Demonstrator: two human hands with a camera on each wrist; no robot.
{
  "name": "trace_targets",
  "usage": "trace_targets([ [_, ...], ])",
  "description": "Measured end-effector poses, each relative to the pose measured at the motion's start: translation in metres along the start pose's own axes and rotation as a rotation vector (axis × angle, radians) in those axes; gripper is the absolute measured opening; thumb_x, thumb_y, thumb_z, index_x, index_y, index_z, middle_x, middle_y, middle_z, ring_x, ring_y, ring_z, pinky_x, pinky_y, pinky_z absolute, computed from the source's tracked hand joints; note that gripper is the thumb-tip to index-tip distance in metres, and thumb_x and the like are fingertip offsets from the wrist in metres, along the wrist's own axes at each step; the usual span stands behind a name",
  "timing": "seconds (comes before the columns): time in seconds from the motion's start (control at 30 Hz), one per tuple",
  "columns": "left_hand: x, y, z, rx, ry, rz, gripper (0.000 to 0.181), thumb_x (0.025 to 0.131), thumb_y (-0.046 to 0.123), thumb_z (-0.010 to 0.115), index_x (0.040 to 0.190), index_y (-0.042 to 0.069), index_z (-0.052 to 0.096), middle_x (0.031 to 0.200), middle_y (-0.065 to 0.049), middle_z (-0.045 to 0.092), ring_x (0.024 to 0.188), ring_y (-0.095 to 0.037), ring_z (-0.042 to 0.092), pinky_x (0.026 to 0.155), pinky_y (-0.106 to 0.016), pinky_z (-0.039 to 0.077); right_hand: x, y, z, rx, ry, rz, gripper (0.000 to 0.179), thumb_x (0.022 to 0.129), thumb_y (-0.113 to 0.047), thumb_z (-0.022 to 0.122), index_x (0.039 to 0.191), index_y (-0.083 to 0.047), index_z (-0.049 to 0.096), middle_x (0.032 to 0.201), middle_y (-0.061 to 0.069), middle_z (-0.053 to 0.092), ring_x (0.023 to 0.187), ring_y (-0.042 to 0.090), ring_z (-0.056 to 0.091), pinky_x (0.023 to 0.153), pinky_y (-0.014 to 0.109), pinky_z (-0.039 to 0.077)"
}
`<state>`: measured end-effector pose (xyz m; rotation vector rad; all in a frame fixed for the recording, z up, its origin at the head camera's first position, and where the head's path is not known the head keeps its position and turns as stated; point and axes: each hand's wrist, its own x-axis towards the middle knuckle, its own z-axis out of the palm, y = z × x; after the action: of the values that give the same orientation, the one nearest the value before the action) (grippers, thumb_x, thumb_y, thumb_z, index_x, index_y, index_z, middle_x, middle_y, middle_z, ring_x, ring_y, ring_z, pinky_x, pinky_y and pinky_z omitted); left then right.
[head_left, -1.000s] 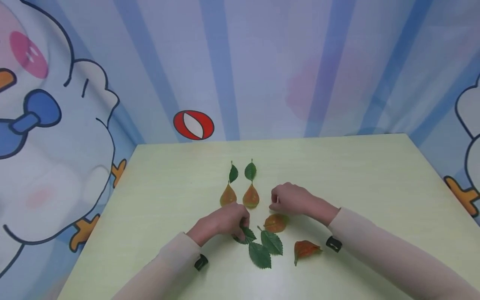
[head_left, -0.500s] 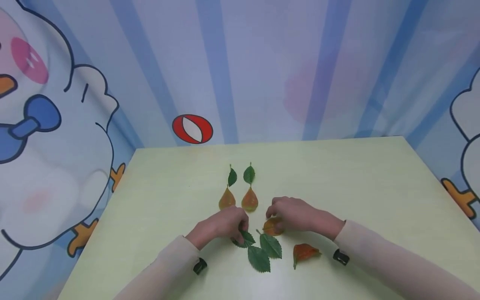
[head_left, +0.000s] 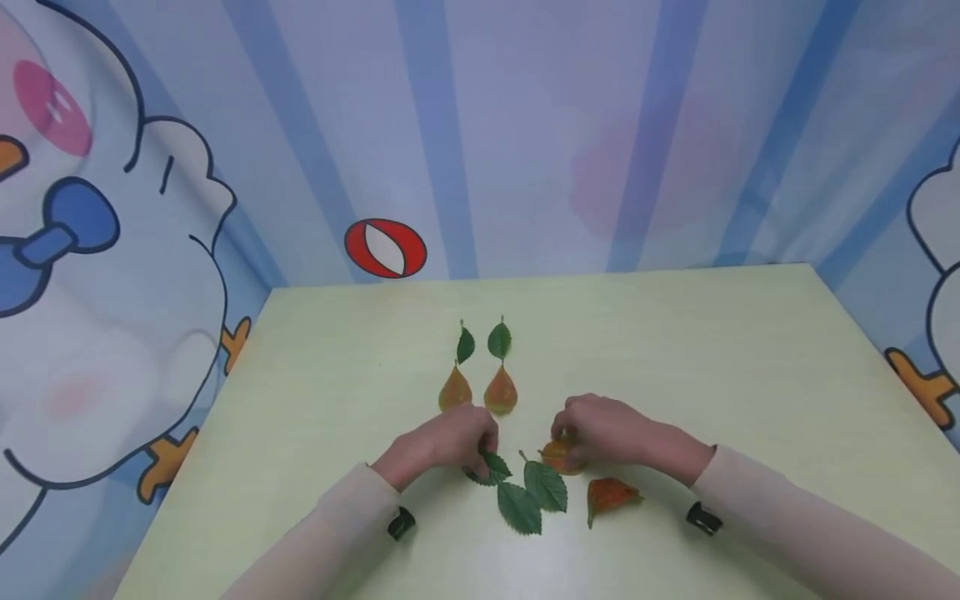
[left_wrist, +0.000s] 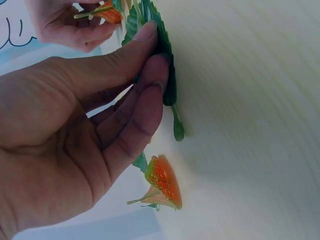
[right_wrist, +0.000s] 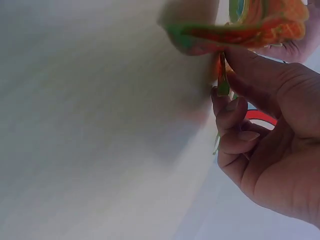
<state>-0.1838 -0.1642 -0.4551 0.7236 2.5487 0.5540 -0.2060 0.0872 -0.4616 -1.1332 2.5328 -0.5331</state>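
Note:
In the head view my left hand pinches a serrated green leaf; the left wrist view shows the thumb laid along this leaf, its stalk pointing down. My right hand holds a yellow-orange leaf between thumb and fingers, partly covered by them. Between the hands lie two more serrated green leaves, an upper one and a lower one. A curled red-orange leaf lies nearer me, below the right hand. It looms blurred across the top of the right wrist view.
Beyond the hands, two small green leaves, left and right, stand above two drop-shaped orange leaves, left and right. All rest on a pale yellow-green table. A printed cartoon curtain surrounds the back and sides.
My right hand has come down toward me onto the yellow-orange leaf, gripped it and shifted it slightly right. The left hand stays at its green leaf.

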Motion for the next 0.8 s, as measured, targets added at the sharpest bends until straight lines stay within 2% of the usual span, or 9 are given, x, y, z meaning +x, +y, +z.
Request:
trace_targets([
  [0.13, 0.000, 0.001, -0.001, 0.009, 0.001, 0.021, 0.023, 0.073, 0.003, 0.088, 0.073, 0.010, 0.066, 0.068, 0.007, 0.056, 0.064, -0.007, 0.048, 0.060, -0.024, 0.042, -0.010, 0.001, 0.001, 0.013, 0.019, 0.013, 0.024, 0.078, -0.013, 0.085, 0.099, -0.009, 0.075, 0.084, -0.006, 0.057, 0.076, 0.012, 0.055, 0.067, 0.031, 0.049],
  [0.37, 0.001, 0.002, -0.005, 0.025, -0.027, 0.033, 0.013, 0.081, 0.002, 0.081, 0.079, 0.011, 0.072, 0.071, 0.009, 0.062, 0.066, -0.007, 0.053, 0.064, -0.024, 0.047, -0.021, 0.007, 0.008, 0.071, 0.040, 0.041, 0.025, 0.079, -0.015, 0.085, 0.101, -0.010, 0.075, 0.084, -0.007, 0.056, 0.077, 0.011, 0.054, 0.067, 0.030, 0.047],
  [0.53, 0.000, 0.006, -0.010, 0.039, -0.011, 0.068, 0.012, 0.084, 0.000, 0.078, 0.082, 0.011, 0.073, 0.076, 0.007, 0.064, 0.069, -0.008, 0.055, 0.066, -0.026, 0.048, -0.025, 0.009, 0.010, 0.086, 0.050, 0.042, 0.027, 0.077, -0.019, 0.087, 0.100, -0.012, 0.075, 0.084, -0.007, 0.055, 0.077, 0.011, 0.053, 0.067, 0.030, 0.047],
  [0.7, -0.003, 0.011, -0.012, 0.055, -0.007, 0.056, 0.012, 0.088, 0.001, 0.072, 0.090, 0.012, 0.071, 0.087, 0.003, 0.066, 0.071, -0.011, 0.053, 0.066, -0.027, 0.046, -0.026, 0.009, 0.009, 0.088, 0.059, 0.040, 0.027, 0.077, -0.018, 0.087, 0.100, -0.011, 0.075, 0.085, -0.006, 0.056, 0.077, 0.011, 0.053, 0.067, 0.030, 0.047],
  [0.8, -0.003, 0.012, -0.014, 0.059, -0.002, 0.055, 0.008, 0.089, 0.005, 0.073, 0.094, 0.012, 0.075, 0.090, 0.002, 0.068, 0.074, -0.010, 0.055, 0.067, -0.027, 0.047, -0.027, 0.008, 0.008, 0.105, 0.057, 0.050, 0.028, 0.077, -0.017, 0.087, 0.101, -0.011, 0.074, 0.086, -0.005, 0.058, 0.078, 0.011, 0.054, 0.067, 0.031, 0.048],
])
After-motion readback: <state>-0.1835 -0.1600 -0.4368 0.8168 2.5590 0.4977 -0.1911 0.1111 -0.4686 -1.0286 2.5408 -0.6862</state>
